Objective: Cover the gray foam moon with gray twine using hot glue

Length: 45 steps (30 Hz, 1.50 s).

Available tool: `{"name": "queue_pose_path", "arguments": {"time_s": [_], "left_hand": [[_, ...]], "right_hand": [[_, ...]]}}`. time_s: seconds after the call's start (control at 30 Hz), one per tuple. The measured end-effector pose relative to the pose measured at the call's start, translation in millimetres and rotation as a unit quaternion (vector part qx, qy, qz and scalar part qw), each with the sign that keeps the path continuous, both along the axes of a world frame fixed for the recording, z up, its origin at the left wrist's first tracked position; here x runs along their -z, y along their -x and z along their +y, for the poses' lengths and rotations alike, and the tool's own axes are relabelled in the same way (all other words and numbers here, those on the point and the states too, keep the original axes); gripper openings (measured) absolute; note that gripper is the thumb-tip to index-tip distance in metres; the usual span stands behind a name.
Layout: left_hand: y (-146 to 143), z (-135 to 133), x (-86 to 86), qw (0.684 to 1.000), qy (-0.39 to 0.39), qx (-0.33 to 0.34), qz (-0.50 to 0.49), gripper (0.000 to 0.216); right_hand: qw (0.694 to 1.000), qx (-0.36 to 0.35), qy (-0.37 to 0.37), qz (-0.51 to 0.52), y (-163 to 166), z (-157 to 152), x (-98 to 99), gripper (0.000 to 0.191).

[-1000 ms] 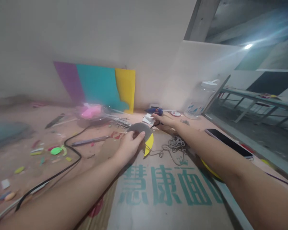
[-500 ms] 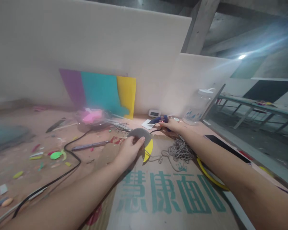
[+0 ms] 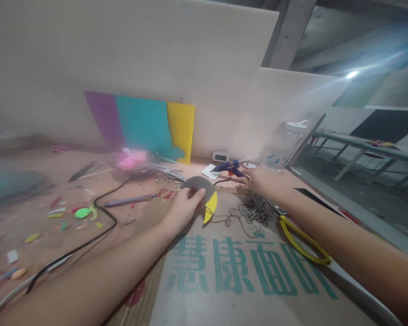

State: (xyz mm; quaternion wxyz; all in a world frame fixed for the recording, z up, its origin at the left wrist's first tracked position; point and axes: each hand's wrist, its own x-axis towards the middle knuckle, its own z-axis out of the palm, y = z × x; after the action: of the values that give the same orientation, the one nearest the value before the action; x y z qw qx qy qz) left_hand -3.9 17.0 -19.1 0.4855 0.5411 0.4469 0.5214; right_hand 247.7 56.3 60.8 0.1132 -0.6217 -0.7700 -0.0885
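Large green characters on the cardboard read "慧康面", with a further character partly hidden. At the cardboard's far end, the left hand has its grip pinching a grey disc, whose yellow crescent extends lengthwise towards the wearer, lower tip slightly left. The glue gun lies roughly crosswise on the worktop, nozzle left over white paper; whether the right hand's grip touches it cannot be determined.
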Motion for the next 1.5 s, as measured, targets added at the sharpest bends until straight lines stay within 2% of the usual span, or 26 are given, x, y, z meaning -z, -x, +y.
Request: {"name": "queue_pose_path", "arguments": {"time_s": [0.07, 0.17, 0.27, 0.33, 0.43, 0.5, 0.6, 0.73, 0.83, 0.9, 1.03, 1.1, 1.17, 1.23, 1.37, 1.43, 1.5], "left_hand": [[-0.1, 0.0, -1.3, 0.999, 0.015, -0.001, -0.033, 0.039], [0.6, -0.5, -5.1, 0.997, 0.028, -0.007, -0.072, 0.043], [1.8, -3.1, -10.9, 0.995, 0.035, -0.014, -0.089, 0.044], [2.2, -4.9, -13.7, 0.994, 0.039, -0.011, -0.102, 0.043], [1.9, -5.3, -14.4, 0.994, 0.03, -0.008, -0.103, 0.043], [1.4, -4.6, -13.2, 0.996, 0.024, -0.012, -0.089, 0.042], [0.6, -4.3, -11.3, 0.998, 0.021, -0.013, -0.065, 0.041], [0.3, -5.2, -9.2, 0.999, 0.012, -0.01, -0.044, 0.04], [0.7, -4.9, -7.2, 1.0, -0.007, -0.002, -0.019, 0.039], [0.8, -4.3, -6.0, 1.0, -0.02, -0.001, 0.0, 0.038], [0.7, -5.0, -6.9, 1.0, -0.016, -0.003, -0.005, 0.038], [0.6, -6.2, -8.6, 1.0, -0.008, -0.007, -0.018, 0.038], [0.7, -7.5, -10.4, 1.0, -0.005, -0.011, -0.021, 0.037], [0.8, -8.5, -11.9, 1.0, -0.008, -0.009, -0.013, 0.037], [0.7, -9.1, -12.2, 1.0, -0.004, -0.007, -0.012, 0.036], [0.9, -8.5, -11.0, 1.0, 0.001, -0.002, -0.004, 0.037], [1.7, -7.7, -9.7, 0.999, -0.008, 0.007, 0.034, 0.037]], "right_hand": [[0.999, -0.054, 0.005, -0.01, 9.5, -21.2, -6.4, 0.039], [0.981, -0.144, 0.084, 0.1, 32.4, -52.5, -8.0, 0.038], [0.952, -0.23, 0.119, 0.163, 56.4, -74.4, 2.0, 0.034], [0.937, -0.26, 0.155, 0.175, 67.5, -82.0, 10.6, 0.032], [0.918, -0.248, 0.212, 0.227, 72.0, -84.9, 19.0, 0.015], [0.907, -0.222, 0.225, 0.279, 67.7, -82.2, 21.6, 0.017], [0.892, -0.184, 0.211, 0.354, 57.5, -73.4, 26.2, 0.025], [0.85, -0.175, 0.158, 0.472, 52.6, -64.1, 34.9, 0.027], [0.837, -0.156, 0.141, 0.505, 56.9, -66.5, 36.8, 0.034], [0.807, -0.144, 0.183, 0.542, 60.4, -71.4, 37.1, 0.038], [0.708, -0.134, 0.317, 0.616, 64.1, -79.4, 40.9, 0.06], [0.685, -0.138, 0.379, 0.607, 64.3, -80.6, 42.4, 0.068], [0.7, -0.145, 0.407, 0.569, 63.6, -80.1, 42.1, 0.063], [0.745, -0.147, 0.396, 0.517, 62.1, -78.6, 40.9, 0.05], [0.83, -0.136, 0.302, 0.449, 57.0, -73.1, 41.3, 0.027], [0.857, -0.124, 0.238, 0.44, 54.7, -70.1, 42.3, 0.025], [0.871, -0.11, 0.196, 0.436, 53.6, -68.2, 42.1, 0.026]]}}
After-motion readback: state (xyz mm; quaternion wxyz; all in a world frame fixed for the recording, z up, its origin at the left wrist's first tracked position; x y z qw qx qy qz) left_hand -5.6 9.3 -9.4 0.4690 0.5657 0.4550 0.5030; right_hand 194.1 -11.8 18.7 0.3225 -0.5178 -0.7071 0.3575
